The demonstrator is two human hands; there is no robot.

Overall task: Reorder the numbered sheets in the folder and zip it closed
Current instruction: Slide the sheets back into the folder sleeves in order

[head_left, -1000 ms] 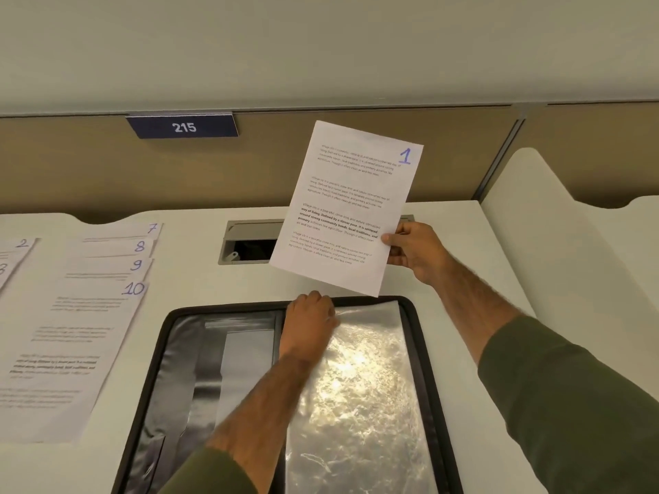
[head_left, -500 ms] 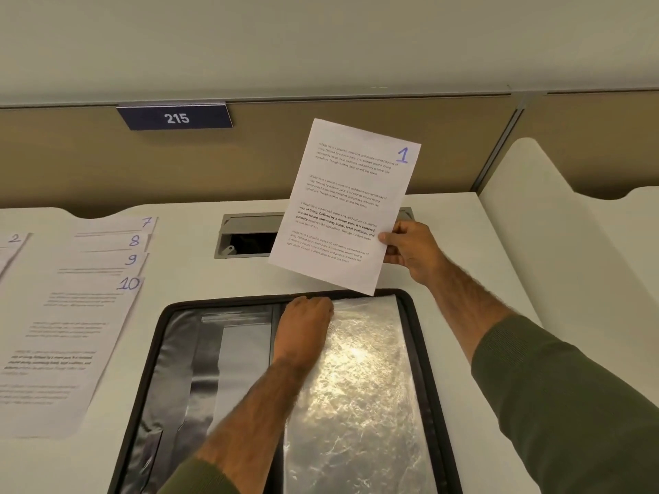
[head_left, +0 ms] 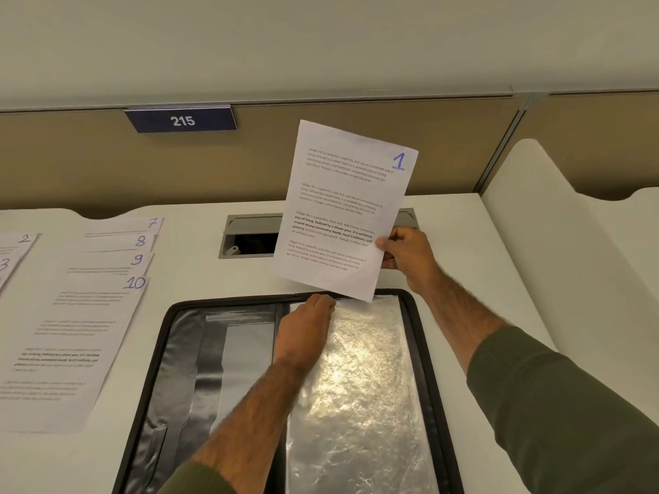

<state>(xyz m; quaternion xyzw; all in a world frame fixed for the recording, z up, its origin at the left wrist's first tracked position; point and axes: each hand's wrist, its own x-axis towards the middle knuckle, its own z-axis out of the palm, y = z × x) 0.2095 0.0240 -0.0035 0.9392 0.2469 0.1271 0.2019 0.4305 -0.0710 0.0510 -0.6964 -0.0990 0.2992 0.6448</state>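
The right hand (head_left: pixel 406 254) pinches sheet 1 (head_left: pixel 342 208) above the open folder (head_left: pixel 418 317) at its far rim; the left hand (head_left: pixel 305 329) grips the far edge of the sleeve (head_left: pixel 360 386). Held one-sided, the limp sheet could snag there and crumple.

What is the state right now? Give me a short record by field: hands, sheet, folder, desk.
right hand: pinches sheet 1 at its right edge, held up above the folder
left hand: fingers curled on the top edge of the clear sleeve
folder: open, unzipped, flat on the desk
sheet 1: not yet in the sleeve
desk left: sheets 7 to 10 fanned; sheets 2 and 3 at the frame edge
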